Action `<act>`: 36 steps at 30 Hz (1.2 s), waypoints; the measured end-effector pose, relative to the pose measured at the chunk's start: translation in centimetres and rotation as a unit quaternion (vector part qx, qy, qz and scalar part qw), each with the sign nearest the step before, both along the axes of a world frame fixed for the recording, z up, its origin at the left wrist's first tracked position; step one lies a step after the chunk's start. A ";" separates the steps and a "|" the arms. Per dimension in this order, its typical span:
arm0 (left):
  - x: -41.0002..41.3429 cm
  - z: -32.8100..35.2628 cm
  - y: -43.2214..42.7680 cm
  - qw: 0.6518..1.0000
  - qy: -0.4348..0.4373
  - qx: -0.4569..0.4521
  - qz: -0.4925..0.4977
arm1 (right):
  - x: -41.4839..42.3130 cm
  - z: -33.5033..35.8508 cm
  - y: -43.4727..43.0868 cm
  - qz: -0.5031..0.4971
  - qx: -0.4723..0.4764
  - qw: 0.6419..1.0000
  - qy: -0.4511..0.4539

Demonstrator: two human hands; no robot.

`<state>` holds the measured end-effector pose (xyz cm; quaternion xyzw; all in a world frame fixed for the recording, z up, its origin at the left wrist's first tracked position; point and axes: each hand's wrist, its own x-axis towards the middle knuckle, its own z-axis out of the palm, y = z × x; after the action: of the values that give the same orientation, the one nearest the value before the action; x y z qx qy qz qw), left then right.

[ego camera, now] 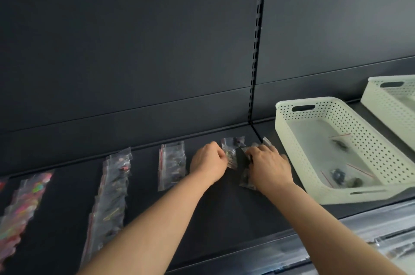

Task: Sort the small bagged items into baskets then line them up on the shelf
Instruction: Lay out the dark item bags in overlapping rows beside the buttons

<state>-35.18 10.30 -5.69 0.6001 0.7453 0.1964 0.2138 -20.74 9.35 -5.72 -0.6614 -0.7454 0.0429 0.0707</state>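
Sorting is the step in hand, judging by the layout: loose bags are being gathered on the shelf (224, 218) for the near basket (325, 108), which stands just to the right and already holds a few dark-filled bags (339, 173). A second basket (381, 103) sits beyond it, farther right.

The left hand (210, 162) is curled almost closed, its fingertips seeming to pinch the left edge of a clump of small bags (231, 155) that lies on the shelf between the two hands. The right hand (267, 162) lies over the right part of the same clump, fingers bent down into the plastic and gripping several bags at once. How many it holds cannot be told.

To the left, apart from the hands, three more lots of bags lie in strips on the shelf: a short row (171, 165), a long row (112, 196) and a bright multicoloured row (24, 205).

The next move probably calls for drawing the clump together, lifting it without letting the slippery bags slide apart, and carrying it over the near basket's rim. The other rows would then need their own baskets before anything is lined up.
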 end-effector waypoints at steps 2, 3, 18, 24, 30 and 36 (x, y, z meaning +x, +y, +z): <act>-0.6 0.4 0.1 0.995 -0.079 0.051 0.018 | -0.1 0.3 0.3 0.007 0.013 0.999 0.035; -1.0 0.7 0.2 0.991 -0.107 0.074 0.023 | -0.3 0.4 0.6 0.014 0.016 0.996 0.081; -4.2 1.9 -1.8 0.937 -0.310 0.121 0.102 | -3.8 -0.1 1.5 -0.032 -0.167 0.781 0.602; -5.4 2.2 -2.6 0.930 -0.326 0.116 0.125 | -3.7 -0.5 1.3 -0.009 -0.199 0.792 0.578; -5.6 2.1 -3.5 0.930 -0.331 0.102 0.123 | -5.8 0.2 0.5 0.018 -0.218 0.766 0.604; -6.9 2.3 -3.9 0.936 -0.316 0.111 0.106 | -6.9 0.7 -0.1 0.021 -0.218 0.807 0.548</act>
<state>-42.11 6.40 -3.43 0.4444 0.6725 0.4788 0.3479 -27.66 9.23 -4.98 -0.5099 -0.5678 0.5610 0.3210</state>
